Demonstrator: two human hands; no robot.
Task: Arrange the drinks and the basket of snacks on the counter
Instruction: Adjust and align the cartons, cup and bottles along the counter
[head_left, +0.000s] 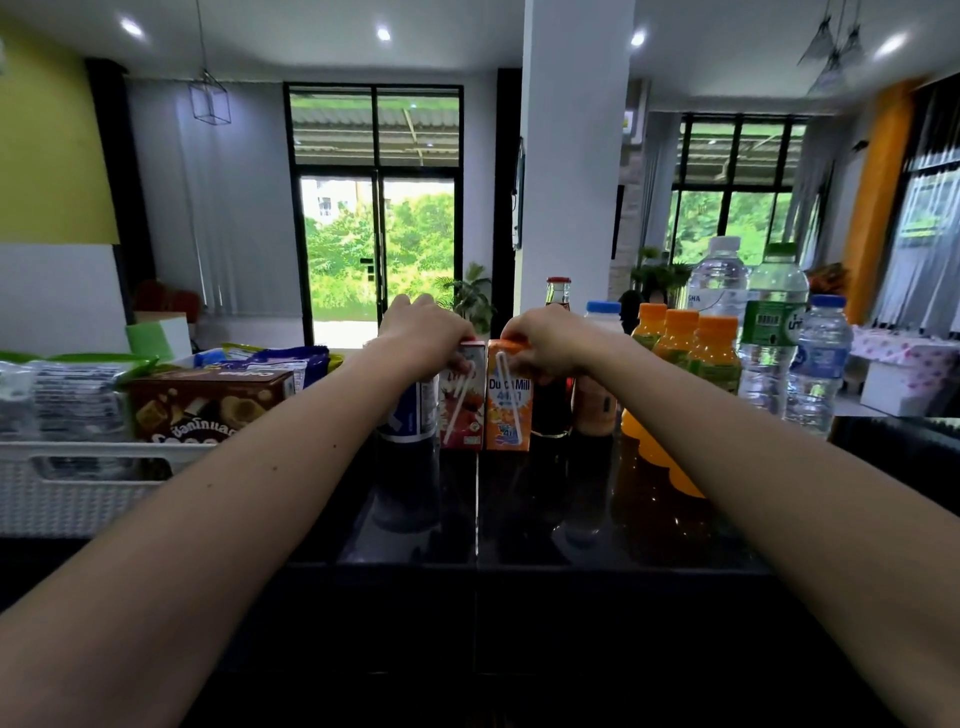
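Two small drink cartons stand side by side on the black counter (519, 509). My left hand (423, 327) grips the top of the red carton (462, 410). My right hand (545, 332) grips the top of the orange carton (509, 405). Each carton has a straw on its front. A blue and white can (408, 410) stands just left of the red carton, partly behind my left forearm. A white basket (78, 488) of snacks sits at the far left, with a brown biscuit box (208, 400) in it.
Right of the cartons stand a dark glass bottle (553, 395), a white-capped bottle (600, 384), three orange juice bottles (691, 358) and three clear water bottles (774, 332). A white pillar (574, 156) rises behind the counter. The counter's right end lies near the water bottles.
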